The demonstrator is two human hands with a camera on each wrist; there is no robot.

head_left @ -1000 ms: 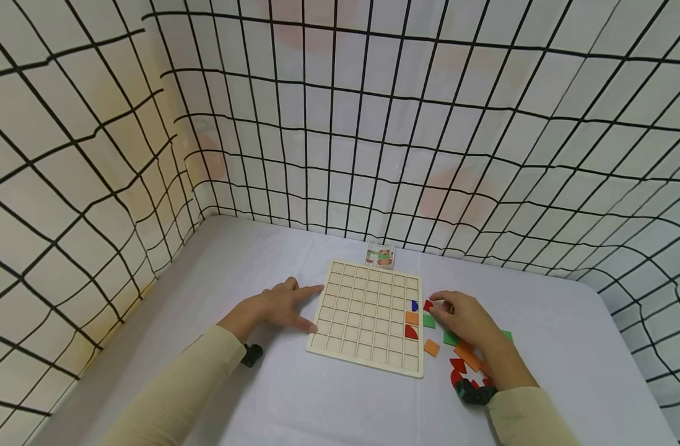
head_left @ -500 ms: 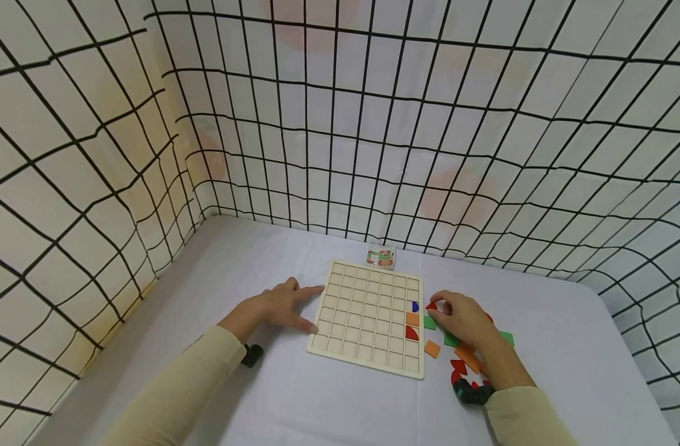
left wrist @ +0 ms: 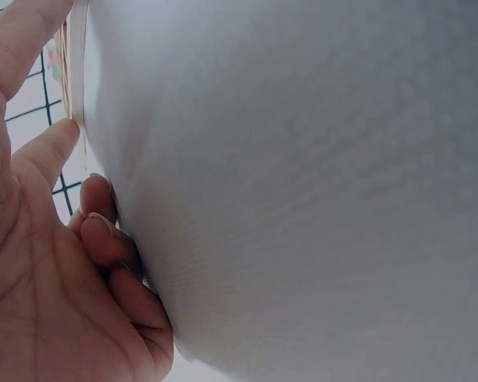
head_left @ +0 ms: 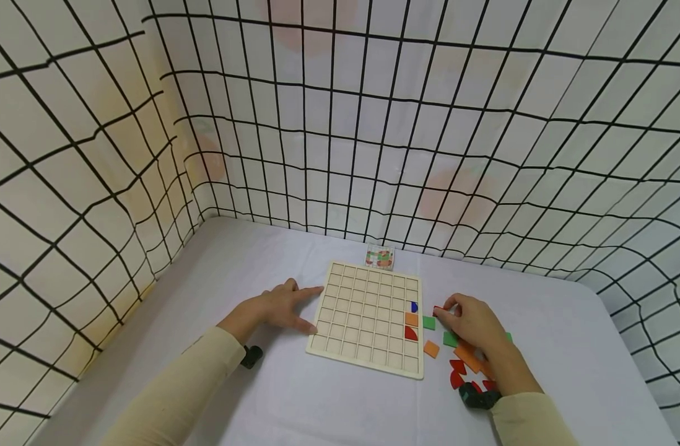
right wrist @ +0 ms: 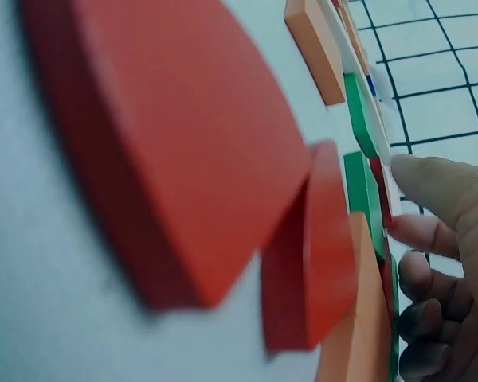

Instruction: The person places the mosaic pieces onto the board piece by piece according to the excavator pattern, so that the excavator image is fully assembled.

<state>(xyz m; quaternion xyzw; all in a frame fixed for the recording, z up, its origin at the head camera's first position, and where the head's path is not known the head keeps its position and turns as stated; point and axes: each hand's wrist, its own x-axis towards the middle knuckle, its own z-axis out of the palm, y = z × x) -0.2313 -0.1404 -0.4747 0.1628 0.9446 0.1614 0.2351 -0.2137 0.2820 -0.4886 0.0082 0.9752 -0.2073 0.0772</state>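
A cream grid board (head_left: pixel 362 310) lies on the white-covered table in the head view. My left hand (head_left: pixel 281 305) touches its left edge with outstretched thumb and index finger; the remaining fingers curl against the cloth in the left wrist view. Just right of the board, my right hand (head_left: pixel 474 319) pinches a small red piece (head_left: pixel 438 311) between thumb and index finger. Most of that piece's shape is hidden by the fingers. In the board's right column sit a blue rounded piece (head_left: pixel 414 307), an orange square (head_left: pixel 411 319) and a red quarter-circle (head_left: pixel 410 333).
A green square (head_left: pixel 429 323) and an orange square (head_left: pixel 431 349) lie beside the board. Under the right forearm are several loose pieces, including an orange one (head_left: pixel 467 357) and red ones (head_left: pixel 457 367). A small pattern card (head_left: pixel 379 256) stands behind the board. Black netting (head_left: pixel 329 148) surrounds the table.
My right hand has drawn slightly right, away from the board, with the red piece, which has turned between the fingers. My left hand has stayed at the board's edge.
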